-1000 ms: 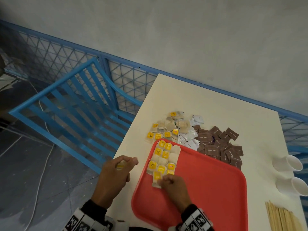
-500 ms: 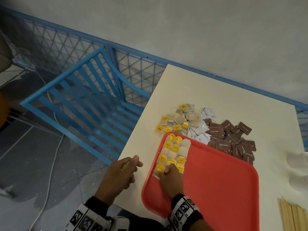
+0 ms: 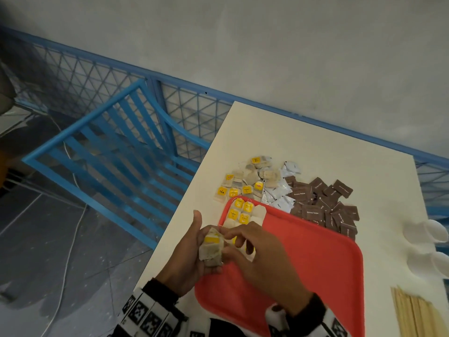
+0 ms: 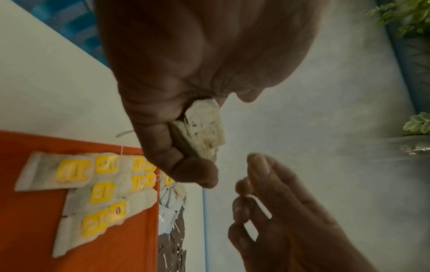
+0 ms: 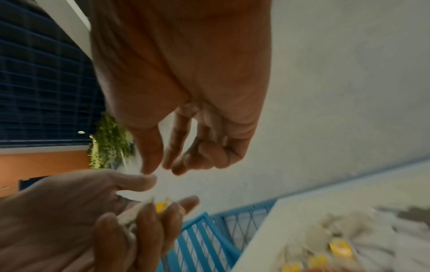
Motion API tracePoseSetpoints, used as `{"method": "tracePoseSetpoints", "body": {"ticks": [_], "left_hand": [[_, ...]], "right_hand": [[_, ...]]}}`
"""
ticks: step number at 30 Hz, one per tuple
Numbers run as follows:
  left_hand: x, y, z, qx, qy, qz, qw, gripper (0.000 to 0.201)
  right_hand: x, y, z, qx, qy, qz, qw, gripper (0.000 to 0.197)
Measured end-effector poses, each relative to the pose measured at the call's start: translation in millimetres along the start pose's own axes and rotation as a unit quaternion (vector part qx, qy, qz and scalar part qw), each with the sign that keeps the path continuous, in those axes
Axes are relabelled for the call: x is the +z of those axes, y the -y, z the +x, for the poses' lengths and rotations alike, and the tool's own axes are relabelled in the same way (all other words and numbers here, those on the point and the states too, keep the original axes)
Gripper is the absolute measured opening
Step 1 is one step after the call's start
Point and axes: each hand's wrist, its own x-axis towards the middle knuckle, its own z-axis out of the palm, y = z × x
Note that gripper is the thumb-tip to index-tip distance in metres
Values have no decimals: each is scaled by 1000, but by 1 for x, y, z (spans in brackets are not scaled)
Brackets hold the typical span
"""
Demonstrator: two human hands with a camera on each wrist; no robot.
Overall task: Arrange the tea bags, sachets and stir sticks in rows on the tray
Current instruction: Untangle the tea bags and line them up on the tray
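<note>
My left hand point(image 3: 189, 254) holds a small stack of tea bags point(image 3: 211, 249) with yellow tags just above the left edge of the red tray point(image 3: 315, 263). In the left wrist view the stack point(image 4: 204, 128) sits between the thumb and curled fingers. My right hand point(image 3: 243, 242) hovers over the tray with thumb and fingers close to the stack and holding nothing; the right wrist view shows a gap between its fingertips point(image 5: 149, 165). Tea bags point(image 3: 240, 212) lie in rows in the tray's far left corner, partly hidden by my right hand.
Loose tea bags point(image 3: 247, 178), white sachets point(image 3: 279, 193) and brown sachets point(image 3: 323, 203) lie in piles on the white table point(image 3: 291, 142) beyond the tray. Wooden stir sticks point(image 3: 418, 314) and white cups point(image 3: 430, 234) sit at the right. A blue chair point(image 3: 116, 152) stands off the table's left edge.
My right hand lifted off the tea bag rows and came toward my left hand. My left hand moved right to the tray's edge and turned, showing its tea bags.
</note>
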Motion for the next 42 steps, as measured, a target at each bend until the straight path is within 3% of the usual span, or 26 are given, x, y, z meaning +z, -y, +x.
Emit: {"method": "tracePoseSetpoints", "body": {"ticks": [3,7,9,11,13,16,18,21,25,32,35,38,40,42], "left_hand": [[20,10,5,3,27,-5,1000,88],[39,23,9,3,17,4,1000,93],[44,29,10,4,13,14,1000,93],[51,33,9,10,5,26,1000,81],[59,33,4,29,8,25,999,57],[67,32,0,87,26,36,995,35],[69,32,-2,111,38,58,991,39],[72,31,-5,128,28,84,988,27],[71,30,-6,142,23,106,984,13],[71,30,-6,152,46,98,982,36],[72,30,-3,159,34,85,983,44],[73,29,0,179,17,96,979,40],[74,29,0,189,14,110,976,39],[73,29,1,192,9,128,973,40]], "right_hand": [[-5,-3,-9,-2,50,-68,996,26],[-12,-13,-18,6,57,-78,995,10],[-25,-15,-22,33,41,-17,998,17],[-43,-16,-25,75,19,85,993,13],[-59,-21,-29,129,13,187,974,8],[-72,-32,-36,218,21,302,928,15],[-77,-35,-39,254,31,327,910,19],[-80,-34,-39,275,34,345,897,21],[-80,-34,-38,278,36,357,891,21],[-76,-33,-37,260,73,342,900,28],[-76,-31,-38,217,25,341,914,24],[-70,-29,-43,169,-13,303,938,46],[-62,-29,-45,138,-44,249,958,39],[-59,-30,-43,121,-73,231,963,17]]}}
